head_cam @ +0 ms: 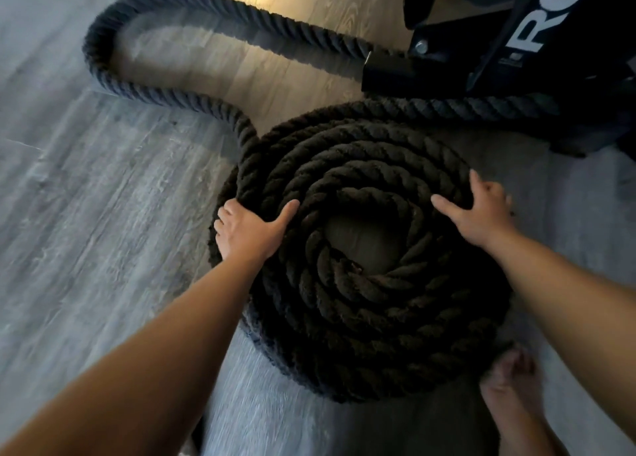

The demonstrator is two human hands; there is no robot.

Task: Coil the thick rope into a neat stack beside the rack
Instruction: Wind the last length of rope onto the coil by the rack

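A thick black twisted rope lies coiled in several stacked rings on the floor, with a small bare gap in the middle. A loose length runs from the coil's left side up in a wide loop and back right to the black rack. My left hand grips the coil's left edge, thumb over the top rings and fingers curled round the outer side. My right hand rests on the coil's right edge with spread fingers pressing the top rings.
Grey wood-look floor spreads to the left and below. The rack's black base with white lettering stands at the top right, another rope strand running under it. A bare foot stands against the coil's lower right edge.
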